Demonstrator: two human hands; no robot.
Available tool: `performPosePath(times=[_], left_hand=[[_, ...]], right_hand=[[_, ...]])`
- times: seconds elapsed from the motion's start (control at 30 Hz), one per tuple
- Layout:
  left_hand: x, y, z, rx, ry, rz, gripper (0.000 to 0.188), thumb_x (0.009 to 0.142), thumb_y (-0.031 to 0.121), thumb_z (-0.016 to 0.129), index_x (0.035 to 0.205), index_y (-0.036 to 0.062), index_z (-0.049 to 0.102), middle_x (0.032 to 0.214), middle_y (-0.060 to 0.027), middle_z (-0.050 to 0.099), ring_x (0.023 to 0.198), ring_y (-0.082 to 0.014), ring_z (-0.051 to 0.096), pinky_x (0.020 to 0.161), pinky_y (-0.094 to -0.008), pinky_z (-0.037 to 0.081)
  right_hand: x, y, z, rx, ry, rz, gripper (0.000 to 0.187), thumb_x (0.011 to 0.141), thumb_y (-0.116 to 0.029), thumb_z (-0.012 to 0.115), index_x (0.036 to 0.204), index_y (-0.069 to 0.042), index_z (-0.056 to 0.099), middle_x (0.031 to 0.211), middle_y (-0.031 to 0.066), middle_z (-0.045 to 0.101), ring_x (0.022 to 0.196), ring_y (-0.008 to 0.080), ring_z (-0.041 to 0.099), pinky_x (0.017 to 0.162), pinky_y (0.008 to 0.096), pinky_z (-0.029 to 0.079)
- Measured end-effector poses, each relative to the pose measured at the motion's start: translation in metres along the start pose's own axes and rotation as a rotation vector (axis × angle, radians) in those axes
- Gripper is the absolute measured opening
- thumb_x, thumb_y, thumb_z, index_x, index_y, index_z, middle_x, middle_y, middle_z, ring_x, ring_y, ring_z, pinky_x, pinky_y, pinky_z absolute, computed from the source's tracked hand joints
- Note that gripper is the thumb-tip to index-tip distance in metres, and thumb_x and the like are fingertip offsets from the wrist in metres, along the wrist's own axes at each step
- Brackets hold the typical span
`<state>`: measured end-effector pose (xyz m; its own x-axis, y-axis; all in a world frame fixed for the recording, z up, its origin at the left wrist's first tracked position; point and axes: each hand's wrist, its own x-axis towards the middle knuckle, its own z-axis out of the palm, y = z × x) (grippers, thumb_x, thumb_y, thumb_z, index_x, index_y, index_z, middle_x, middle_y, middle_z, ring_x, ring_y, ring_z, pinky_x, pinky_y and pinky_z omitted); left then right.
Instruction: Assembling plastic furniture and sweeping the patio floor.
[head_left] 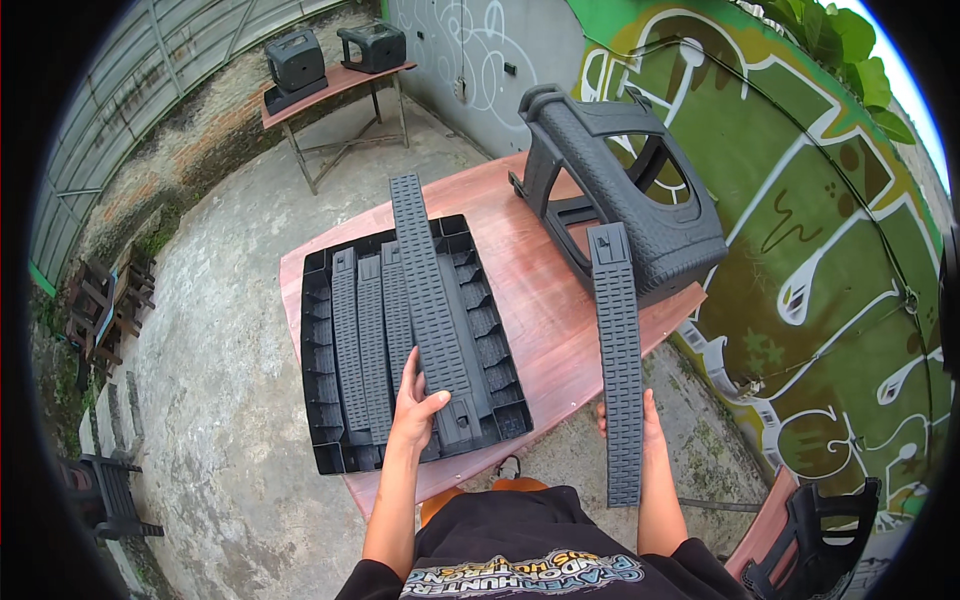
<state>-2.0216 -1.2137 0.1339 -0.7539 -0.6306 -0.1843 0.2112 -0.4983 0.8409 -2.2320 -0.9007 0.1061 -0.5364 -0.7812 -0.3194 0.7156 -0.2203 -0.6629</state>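
My right hand (652, 425) is closed around a long dark grey plastic slat (620, 350) with a ribbed face, held nearly upright before the table's right side. Fingers show at its left edge and the thumb at its right. My left hand (414, 410) grips a second, similar slat (428, 270) near its lower end, thumb across its face and a finger along its left edge. This slat slants over a black plastic tray-like part (317, 400) with ribbed pockets along its sides. Several more slats (371, 330) lie side by side inside the tray.
A reddish wooden table (500, 235) bears the tray. A large dark plastic frame with openings (665, 240) stands on its right. Behind, a smaller table (345, 83) carries two similar frames (295, 65). A painted wall (790, 200) rises to the right; a dark plastic part (815, 540) sits lower right.
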Motion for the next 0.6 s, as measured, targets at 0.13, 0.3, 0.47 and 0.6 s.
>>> performPosePath(times=[0.13, 0.3, 0.47, 0.6], left_hand=[[0.046, -0.028, 0.052, -0.058, -0.091, -0.163, 0.107, 0.073, 0.008, 0.078, 0.154, 0.0088, 0.009, 0.144, -0.0203, 0.037, 0.13, -0.0277, 0.043, 0.105, -0.0379, 0.04], [0.079, -0.097, 0.123, -0.001, -0.052, -0.241, 0.103, 0.077, 0.004, 0.075, 0.153, 0.0066, 0.007, 0.134, -0.0175, 0.05, 0.116, -0.0245, 0.056, 0.094, -0.0365, 0.049], [0.094, -0.167, 0.151, -0.06, 0.041, -0.298, 0.096, 0.079, 0.009, 0.075, 0.15, -0.0005, 0.011, 0.126, -0.018, 0.055, 0.109, -0.0257, 0.06, 0.091, -0.035, 0.051], [0.094, -0.179, 0.145, 0.691, 0.101, -0.37, 0.075, 0.09, 0.021, 0.063, 0.149, -0.0019, 0.022, 0.14, -0.023, 0.045, 0.129, -0.0311, 0.045, 0.11, -0.0373, 0.033]], right_hand=[[-0.032, -0.002, -0.021, 0.065, -0.005, -0.048, 0.086, 0.077, -0.078, 0.053, 0.121, -0.004, 0.056, 0.096, 0.0158, 0.065, 0.078, 0.0273, 0.066, 0.069, 0.0389, 0.055], [-0.058, 0.004, -0.042, -0.061, 0.056, -0.106, 0.086, 0.079, -0.081, 0.047, 0.121, -0.006, 0.056, 0.098, 0.0181, 0.064, 0.077, 0.0287, 0.065, 0.068, 0.0403, 0.053], [-0.073, 0.0, -0.054, 0.0, 0.118, -0.058, 0.088, 0.074, -0.079, 0.056, 0.115, -0.001, 0.059, 0.094, 0.0161, 0.066, 0.077, 0.0284, 0.067, 0.065, 0.0387, 0.056], [-0.074, -0.002, -0.059, 0.005, 0.144, -0.059, 0.087, 0.074, -0.078, 0.057, 0.113, -0.001, 0.058, 0.095, 0.0165, 0.065, 0.074, 0.0285, 0.066, 0.064, 0.039, 0.056]])
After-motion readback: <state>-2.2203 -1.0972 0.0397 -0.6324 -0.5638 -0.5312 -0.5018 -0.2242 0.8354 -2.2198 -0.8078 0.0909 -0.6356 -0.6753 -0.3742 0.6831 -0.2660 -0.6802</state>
